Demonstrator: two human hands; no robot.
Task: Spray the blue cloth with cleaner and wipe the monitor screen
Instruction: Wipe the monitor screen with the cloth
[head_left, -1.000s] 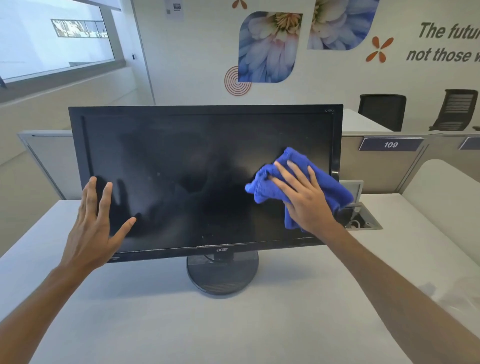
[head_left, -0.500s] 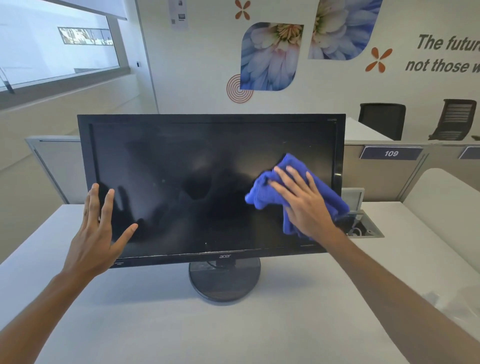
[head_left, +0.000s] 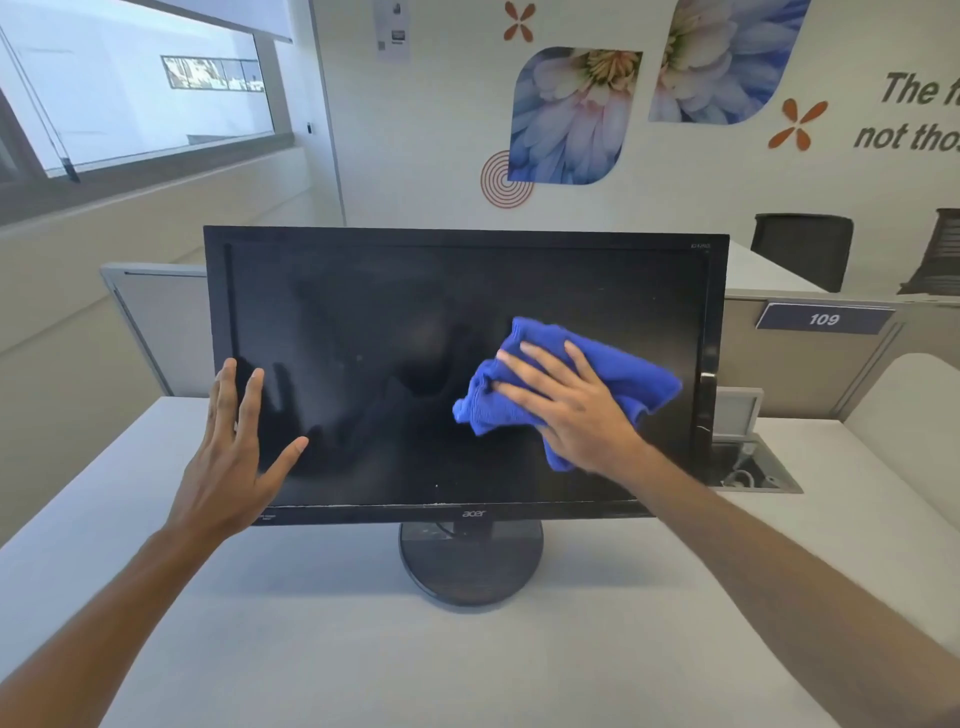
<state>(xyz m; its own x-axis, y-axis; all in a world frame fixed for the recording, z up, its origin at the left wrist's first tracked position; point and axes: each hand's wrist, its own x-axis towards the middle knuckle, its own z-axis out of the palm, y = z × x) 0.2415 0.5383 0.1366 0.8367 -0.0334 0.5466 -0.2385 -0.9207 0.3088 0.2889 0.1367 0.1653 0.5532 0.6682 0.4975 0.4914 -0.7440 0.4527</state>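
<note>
The blue cloth (head_left: 566, 387) is lying bunched against the right half of the monitor (head_left: 462, 374) screen. The right hand (head_left: 574, 410) is pressing it flat there, with the fingers straight and spread over the fabric. The left hand (head_left: 234, 452) is resting open at the lower left edge of the screen, fingers straight and thumb out to the side. The monitor is standing upright on its round base (head_left: 470, 564) on the white tabletop (head_left: 363, 649). A cable box (head_left: 748, 462) is sitting just to the right of it.
</note>
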